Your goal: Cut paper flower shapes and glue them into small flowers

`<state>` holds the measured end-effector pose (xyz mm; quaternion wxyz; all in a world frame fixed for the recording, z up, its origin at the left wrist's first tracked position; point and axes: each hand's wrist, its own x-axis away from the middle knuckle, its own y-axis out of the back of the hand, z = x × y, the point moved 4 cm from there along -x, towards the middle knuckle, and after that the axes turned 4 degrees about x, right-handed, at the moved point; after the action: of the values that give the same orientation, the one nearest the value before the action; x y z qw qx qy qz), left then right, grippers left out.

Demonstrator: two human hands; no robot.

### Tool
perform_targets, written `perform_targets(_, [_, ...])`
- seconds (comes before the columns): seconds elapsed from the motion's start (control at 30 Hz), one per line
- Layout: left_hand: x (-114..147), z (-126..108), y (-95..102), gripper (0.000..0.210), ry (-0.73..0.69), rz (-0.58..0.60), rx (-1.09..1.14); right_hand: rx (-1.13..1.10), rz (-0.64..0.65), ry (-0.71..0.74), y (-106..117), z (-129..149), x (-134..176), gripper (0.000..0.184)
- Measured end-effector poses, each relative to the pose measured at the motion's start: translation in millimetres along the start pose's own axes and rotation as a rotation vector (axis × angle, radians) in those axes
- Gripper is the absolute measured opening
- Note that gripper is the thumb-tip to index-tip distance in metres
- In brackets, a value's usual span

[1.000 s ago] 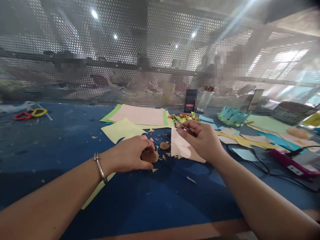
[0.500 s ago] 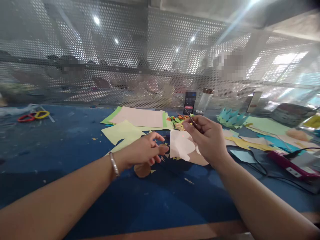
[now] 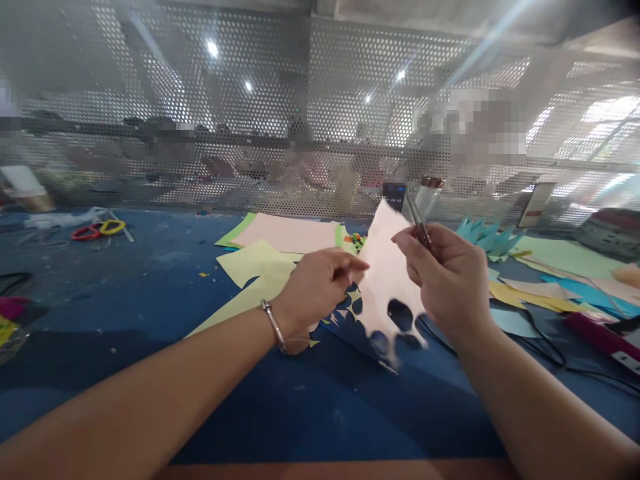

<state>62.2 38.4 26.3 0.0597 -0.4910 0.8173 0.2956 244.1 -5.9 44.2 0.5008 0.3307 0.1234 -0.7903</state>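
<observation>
Both hands hold a pale pink paper sheet (image 3: 387,280) with round holes cut near its lower edge, raised above the blue table (image 3: 150,293). My left hand (image 3: 320,283), with a metal bangle on the wrist, pinches the sheet's left edge. My right hand (image 3: 450,280) grips the sheet's right side and also holds a thin pair of scissors (image 3: 419,223) whose blades point up. A brown paper disc (image 3: 295,343) lies under my left wrist among small cut scraps.
Yellow and pink paper sheets (image 3: 280,240) lie behind the hands, more coloured paper (image 3: 550,267) to the right. A jar (image 3: 425,193) and a dark box stand by the perforated metal screen. Red and yellow scissors (image 3: 97,230) lie far left. A black cable (image 3: 540,340) runs at right.
My left hand left the brown disc on the table and rose to pinch the pink sheet. My right hand lifted the sheet and scissors higher, and the sheet unfolded to show its holes.
</observation>
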Motion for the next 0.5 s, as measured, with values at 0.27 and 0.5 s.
perform_targets(0.27, [6.4, 19.5, 53.7, 0.019, -0.048, -0.405, 0.259, 0.127, 0.118, -0.032, -9.1, -7.2, -2.4, 0.022])
perform_targets(0.5, [1.7, 28.5, 70.5, 0.018, 0.02, -0.498, 0.531, 0.357, 0.17, 0.022, -19.5, -12.4, 0.3, 0.023])
